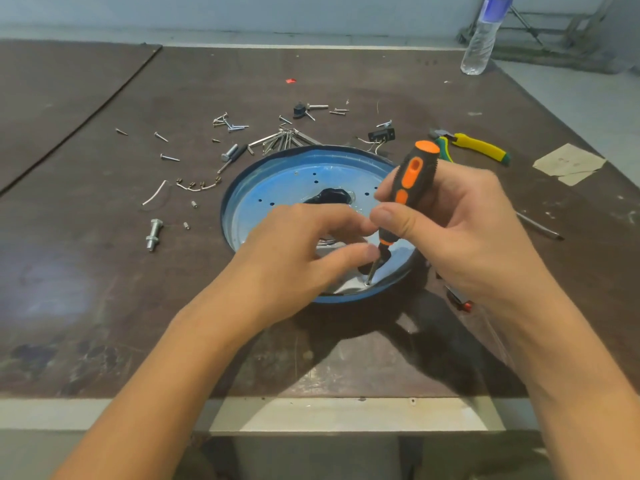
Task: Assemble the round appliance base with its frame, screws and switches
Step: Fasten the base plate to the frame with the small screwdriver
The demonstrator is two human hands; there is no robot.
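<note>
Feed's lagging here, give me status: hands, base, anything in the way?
Right hand grips screwdriver, tip down inside blue base, near rim. Left hand beside the shaft, grip unclear. Loose screws, pliers beyond base, not blocking.

Brown table (104,271): blue round base (277,178), screws (169,157), pliers (481,148), bottle (481,46)

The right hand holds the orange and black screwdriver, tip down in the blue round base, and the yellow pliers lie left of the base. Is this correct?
Not fully: the head view shows the yellow pliers right of the blue round base, beyond the right hand. That hand does hold the orange and black screwdriver, tip down in the base.
</note>
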